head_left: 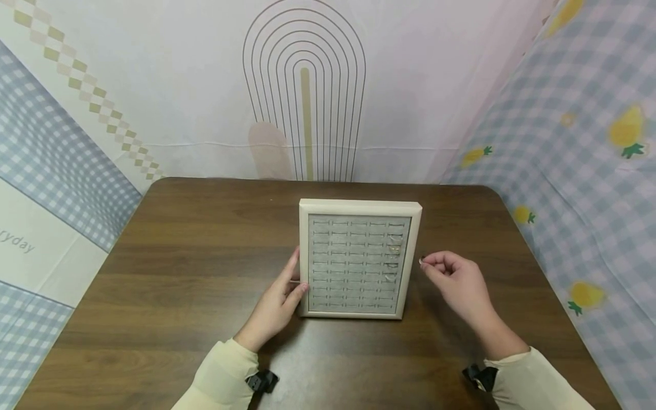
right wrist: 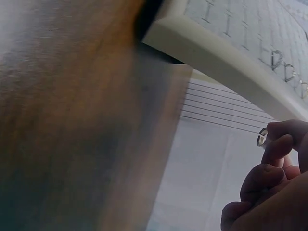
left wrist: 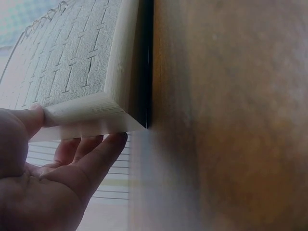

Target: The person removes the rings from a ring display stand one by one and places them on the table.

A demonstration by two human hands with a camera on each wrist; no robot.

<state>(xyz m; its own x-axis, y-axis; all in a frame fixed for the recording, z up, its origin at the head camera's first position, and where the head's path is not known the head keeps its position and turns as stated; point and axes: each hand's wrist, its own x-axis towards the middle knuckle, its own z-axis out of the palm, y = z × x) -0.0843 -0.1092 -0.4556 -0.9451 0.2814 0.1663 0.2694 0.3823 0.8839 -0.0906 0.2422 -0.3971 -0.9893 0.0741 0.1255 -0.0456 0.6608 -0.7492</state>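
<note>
A ring display frame (head_left: 353,265) with a pale rim and a grey slotted pad stands upright on the table. Several rings (head_left: 392,259) sit in the slots of its right-hand column. My left hand (head_left: 277,302) grips the frame's left edge, thumb at the front and fingers along the side and behind. Just off the right edge, my right hand (head_left: 458,285) pinches a small silvery ring (right wrist: 262,137) between thumb and fingertips. In the right wrist view its other fingers curl beneath, and the rings (right wrist: 288,72) on the pad show beyond the frame's rim.
The brown wooden table (head_left: 195,239) extends around the frame. Behind it hangs a pale cloth (head_left: 410,91) with an arch pattern, and a checked cloth with pineapples (head_left: 579,188) hangs at the right. Dark wrist straps (head_left: 262,381) sit at both sleeves.
</note>
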